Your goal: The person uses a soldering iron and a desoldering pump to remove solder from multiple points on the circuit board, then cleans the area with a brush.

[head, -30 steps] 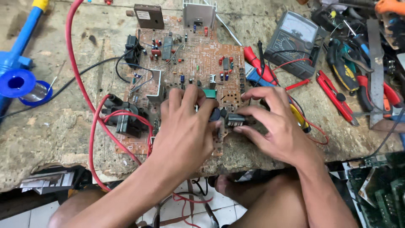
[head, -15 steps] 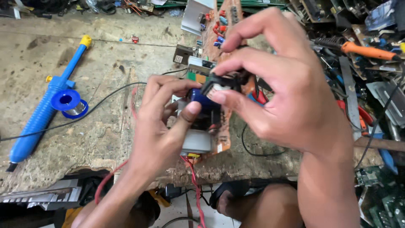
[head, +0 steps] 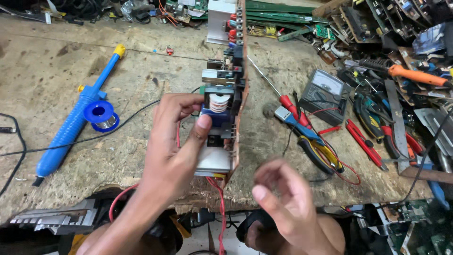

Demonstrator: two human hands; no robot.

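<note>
My left hand (head: 172, 151) has its fingers wrapped round the circuit board (head: 232, 108), thumb (head: 200, 130) pressed on the component side just below the small transformer (head: 218, 103) w/ white-and-orange winding, other fingers curled at the top near the green part; so the left is clamped on the board, which stands on edge, copper side facing right, running from the bench front up toward the back. A metal heatsink plate (head: 213, 158) sits at the board's near end, touching my palm, and red wires (head: 221, 208) hang down from there past the bench edge. My right hand (head: 283, 198) is off the board, low and to the right, blurred, fingers loosely curled w/ nothing in them; can't tell exact spread. Further out on the wooden workbench (head: 56, 61): blue desoldering pump (head: 75, 118) w/ yellow tip lying to the left, a solder spool (head: 101, 115) touching it, black cable (head: 118, 125) running under both. Right of the board: red-handled screwdriver (head: 283, 99), analog multimeter (head: 322, 89), yellow-and-blue pliers (head: 316, 151), red-handled cutters (head: 363, 144), and an orange-handled tool (head: 415, 75) near the back right amid piled boards.
</note>
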